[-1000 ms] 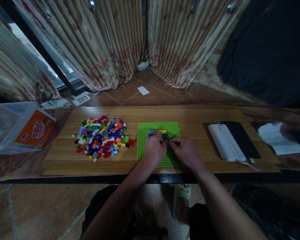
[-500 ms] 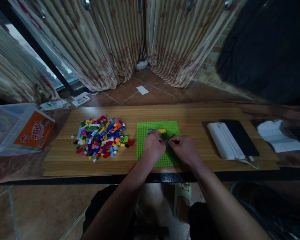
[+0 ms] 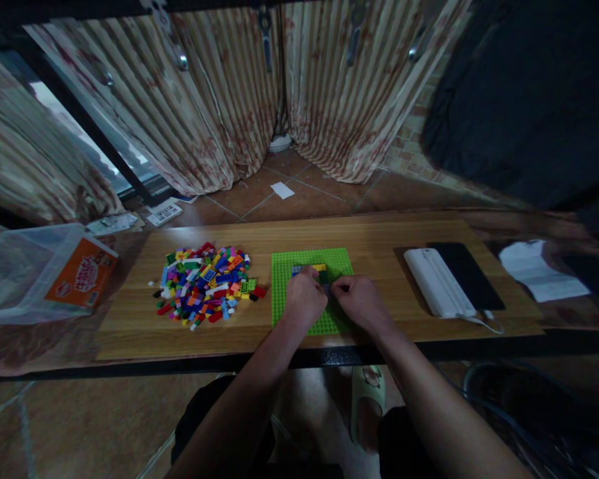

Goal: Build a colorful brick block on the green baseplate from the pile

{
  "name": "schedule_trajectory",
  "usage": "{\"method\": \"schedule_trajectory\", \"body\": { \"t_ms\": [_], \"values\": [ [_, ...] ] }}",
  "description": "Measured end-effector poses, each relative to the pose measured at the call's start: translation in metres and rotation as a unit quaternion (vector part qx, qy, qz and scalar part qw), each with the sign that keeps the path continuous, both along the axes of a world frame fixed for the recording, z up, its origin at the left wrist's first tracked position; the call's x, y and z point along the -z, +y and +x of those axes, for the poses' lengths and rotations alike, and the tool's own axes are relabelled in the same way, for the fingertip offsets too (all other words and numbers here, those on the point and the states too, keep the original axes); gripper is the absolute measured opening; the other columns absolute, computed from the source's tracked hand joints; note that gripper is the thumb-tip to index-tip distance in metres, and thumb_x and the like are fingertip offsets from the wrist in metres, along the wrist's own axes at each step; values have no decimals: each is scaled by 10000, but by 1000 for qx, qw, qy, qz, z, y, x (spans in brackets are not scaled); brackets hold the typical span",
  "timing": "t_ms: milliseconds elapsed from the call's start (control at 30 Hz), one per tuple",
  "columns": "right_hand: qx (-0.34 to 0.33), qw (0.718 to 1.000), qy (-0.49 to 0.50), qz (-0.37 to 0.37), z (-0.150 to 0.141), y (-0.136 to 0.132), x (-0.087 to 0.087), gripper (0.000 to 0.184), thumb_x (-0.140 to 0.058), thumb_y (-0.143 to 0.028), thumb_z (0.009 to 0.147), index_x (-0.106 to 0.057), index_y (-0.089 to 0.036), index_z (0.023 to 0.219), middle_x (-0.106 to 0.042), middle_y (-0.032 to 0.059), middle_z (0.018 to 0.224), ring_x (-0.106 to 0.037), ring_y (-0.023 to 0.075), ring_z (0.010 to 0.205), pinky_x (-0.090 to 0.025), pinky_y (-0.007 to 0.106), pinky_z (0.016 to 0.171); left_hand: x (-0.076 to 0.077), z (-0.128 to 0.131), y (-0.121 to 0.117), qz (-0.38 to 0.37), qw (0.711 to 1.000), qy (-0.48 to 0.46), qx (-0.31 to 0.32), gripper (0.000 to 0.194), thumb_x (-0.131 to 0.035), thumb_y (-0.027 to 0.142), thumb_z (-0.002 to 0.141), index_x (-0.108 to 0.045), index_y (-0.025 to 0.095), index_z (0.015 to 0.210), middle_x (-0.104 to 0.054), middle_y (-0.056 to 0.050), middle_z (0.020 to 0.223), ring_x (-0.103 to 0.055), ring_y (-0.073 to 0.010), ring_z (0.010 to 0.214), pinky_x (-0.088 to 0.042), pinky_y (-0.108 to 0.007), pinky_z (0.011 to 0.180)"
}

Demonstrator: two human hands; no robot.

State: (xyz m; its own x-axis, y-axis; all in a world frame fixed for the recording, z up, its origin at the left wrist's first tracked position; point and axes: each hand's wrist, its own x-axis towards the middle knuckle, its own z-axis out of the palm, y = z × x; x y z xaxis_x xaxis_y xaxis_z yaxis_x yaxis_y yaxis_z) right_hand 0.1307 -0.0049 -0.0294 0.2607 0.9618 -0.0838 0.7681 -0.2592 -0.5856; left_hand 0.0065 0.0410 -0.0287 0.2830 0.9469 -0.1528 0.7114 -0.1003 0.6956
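A green studded baseplate (image 3: 284, 259) lies on the wooden table under both hands. Near its middle sits a small group of joined bricks (image 3: 322, 269), with yellow, blue and dark green showing; its near part is hidden by my fingers. My left hand (image 3: 305, 298) is closed over the near left of these bricks, its fingers curled down at them. Close by on the right, my right hand (image 3: 362, 299) has thumb and forefinger pinched together at the bricks' near right corner. Whatever lies between those fingertips is too small and dark to make out.
A heap of loose coloured bricks (image 3: 207, 283) spreads over the table's left part. To the right lie a white power bank (image 3: 439, 283) with a cable and a dark flat device (image 3: 472, 276). A clear plastic box (image 3: 34, 266) stands left of the table, a paper sheet (image 3: 542, 269) to the right.
The whole view has shifted slightly as the head moved. My right hand has come a little closer to my left hand; both stay at the bricks on the baseplate.
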Motion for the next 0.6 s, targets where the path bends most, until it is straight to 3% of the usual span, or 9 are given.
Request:
{"method": "schedule_trajectory", "body": {
  "t_ms": [300, 600],
  "values": [
    [-46, 998, 36, -9, 11, -4, -8, 213, -539, -220, 832, -748, -207, 791, -749, 30, 809, -657, 164, 753, -437, 267, 705, -10, -11, 0, -48, 998, -23, 30, 425, -571, 61, 733, -611, 122, 1151, -711, -40, 754, -683, -178, 775, -519, -279, 768],
    [-67, 997, 20, -17, 11, -4, -8, 227, -537, -207, 815, -763, -206, 792, -747, 36, 800, -643, 168, 732, -420, 274, 688, -8, -6, -2, -50, 997, 6, 51, 429, -557, 53, 714, -631, 107, 1134, -720, -58, 787, -684, -179, 777, -517, -276, 766]
  ]
}}
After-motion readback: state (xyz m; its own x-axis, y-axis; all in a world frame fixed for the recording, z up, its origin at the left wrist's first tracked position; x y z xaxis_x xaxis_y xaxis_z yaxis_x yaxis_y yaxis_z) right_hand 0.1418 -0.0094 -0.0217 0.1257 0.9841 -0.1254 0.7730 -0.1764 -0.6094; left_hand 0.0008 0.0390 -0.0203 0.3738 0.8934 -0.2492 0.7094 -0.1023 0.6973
